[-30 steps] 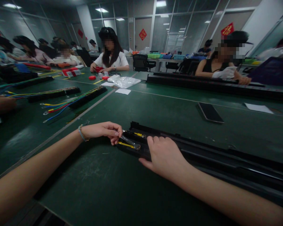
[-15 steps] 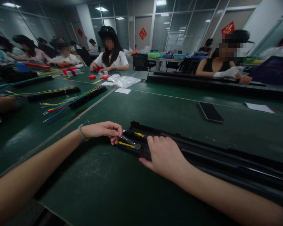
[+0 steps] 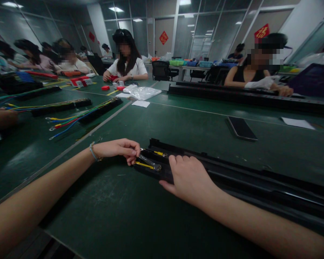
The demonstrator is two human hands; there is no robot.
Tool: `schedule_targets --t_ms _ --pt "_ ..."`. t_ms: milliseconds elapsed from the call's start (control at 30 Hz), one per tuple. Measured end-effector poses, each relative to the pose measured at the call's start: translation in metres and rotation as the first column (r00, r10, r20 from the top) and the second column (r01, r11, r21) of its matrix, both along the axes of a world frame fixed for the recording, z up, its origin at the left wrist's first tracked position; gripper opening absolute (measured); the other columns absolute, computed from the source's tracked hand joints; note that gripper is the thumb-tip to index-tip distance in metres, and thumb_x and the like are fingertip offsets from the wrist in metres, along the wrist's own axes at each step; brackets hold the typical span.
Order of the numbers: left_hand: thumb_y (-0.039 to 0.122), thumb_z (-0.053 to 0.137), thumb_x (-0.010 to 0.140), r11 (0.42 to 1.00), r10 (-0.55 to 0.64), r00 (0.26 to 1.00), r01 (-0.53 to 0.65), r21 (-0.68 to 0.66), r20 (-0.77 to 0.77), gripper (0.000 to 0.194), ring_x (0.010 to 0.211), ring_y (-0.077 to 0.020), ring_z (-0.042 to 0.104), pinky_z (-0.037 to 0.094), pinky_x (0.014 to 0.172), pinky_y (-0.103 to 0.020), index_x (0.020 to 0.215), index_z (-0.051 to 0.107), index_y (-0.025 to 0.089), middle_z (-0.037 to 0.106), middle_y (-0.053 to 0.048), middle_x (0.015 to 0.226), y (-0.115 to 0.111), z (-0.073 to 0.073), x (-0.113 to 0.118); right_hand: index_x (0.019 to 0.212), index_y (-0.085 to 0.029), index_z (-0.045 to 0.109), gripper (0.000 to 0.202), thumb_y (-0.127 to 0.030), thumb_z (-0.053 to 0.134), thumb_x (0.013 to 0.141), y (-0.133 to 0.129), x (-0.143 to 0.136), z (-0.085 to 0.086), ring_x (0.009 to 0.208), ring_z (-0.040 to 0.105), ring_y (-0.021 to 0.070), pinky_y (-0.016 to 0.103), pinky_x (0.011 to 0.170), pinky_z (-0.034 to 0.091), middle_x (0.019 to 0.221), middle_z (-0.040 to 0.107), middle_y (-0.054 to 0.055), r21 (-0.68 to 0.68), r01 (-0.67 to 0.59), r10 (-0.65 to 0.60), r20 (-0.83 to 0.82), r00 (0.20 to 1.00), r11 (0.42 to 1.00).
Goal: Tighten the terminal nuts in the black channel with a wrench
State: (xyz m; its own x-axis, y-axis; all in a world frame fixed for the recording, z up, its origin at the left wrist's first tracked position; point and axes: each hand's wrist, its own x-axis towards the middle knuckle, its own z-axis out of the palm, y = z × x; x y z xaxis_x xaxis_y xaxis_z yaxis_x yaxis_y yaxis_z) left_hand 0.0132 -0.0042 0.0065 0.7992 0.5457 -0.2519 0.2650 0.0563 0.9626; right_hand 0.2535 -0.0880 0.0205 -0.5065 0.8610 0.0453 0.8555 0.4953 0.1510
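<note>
My left hand (image 3: 127,151) is closed on the near end of a wrench (image 3: 148,160). The wrench's head sits around a fastener on a yellow wire's terminal, inside the left end of a long black housing (image 3: 221,172). One yellow wire (image 3: 145,165) runs beside the wrench, and a second yellow sleeved lead (image 3: 158,153) lies behind it with its own terminal. My right hand (image 3: 190,176) is wrapped over the housing just right of the terminals, fingers on the far side and thumb on the near side.
A phone (image 3: 241,128) lies on the green table (image 3: 110,216) beyond the housing. At left are black strips with coloured ring-terminal wires (image 3: 67,120). A clear plastic bag (image 3: 144,92) and another long black housing (image 3: 232,94) lie farther back. Several people sit around.
My hands, the wrench and the housing show almost no movement. Across the table, the co-worker at right has shifted a hand slightly to the right.
</note>
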Motion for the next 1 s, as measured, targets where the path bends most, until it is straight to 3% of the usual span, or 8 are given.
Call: schedule_targets --t_ms 1000 --pt "0.021 0.049 0.084 1.0 -0.014 1.0 0.013 0.012 0.009 0.008 0.064 -0.0108 0.057 0.045 0.058 -0.02 0.082 0.054 0.014 0.058 -0.001 0.073 0.0014 -0.0025 -0.0012 0.091 -0.013 0.052 0.05 -0.056 0.039 0.071 -0.0002 0.0004 0.0 0.07 0.053 0.0219 0.035 0.062 0.038 0.077 0.058 0.011 0.0 0.004 -0.004 -0.005 1.0 1.0"
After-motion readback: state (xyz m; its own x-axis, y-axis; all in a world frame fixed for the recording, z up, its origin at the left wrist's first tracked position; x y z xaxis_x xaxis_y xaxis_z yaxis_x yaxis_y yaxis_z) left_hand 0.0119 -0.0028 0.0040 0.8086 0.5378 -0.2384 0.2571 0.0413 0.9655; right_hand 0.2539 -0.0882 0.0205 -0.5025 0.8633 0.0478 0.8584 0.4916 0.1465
